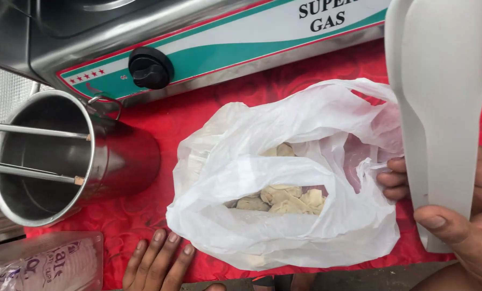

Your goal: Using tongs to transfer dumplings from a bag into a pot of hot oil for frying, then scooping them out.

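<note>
The right hand point(462, 215) holds a big white scoop point(440, 108). Its fingers point(394, 178) are curled round the handle from behind and the thumb presses on the front, so the grip is tight. The scoop stands up tall, just beside a white plastic bag point(284, 178) on the red bench point(144, 215). The bag is open and has pale lumpy dumplings point(284, 196) inside. The left hand point(160, 264) lies flat on the bench, fingers spread open, holding nothing, near the bag's lower edge. A shiny metal pot point(63, 156) lies tipped on the left, in front of a gas stove point(198, 43)
</note>
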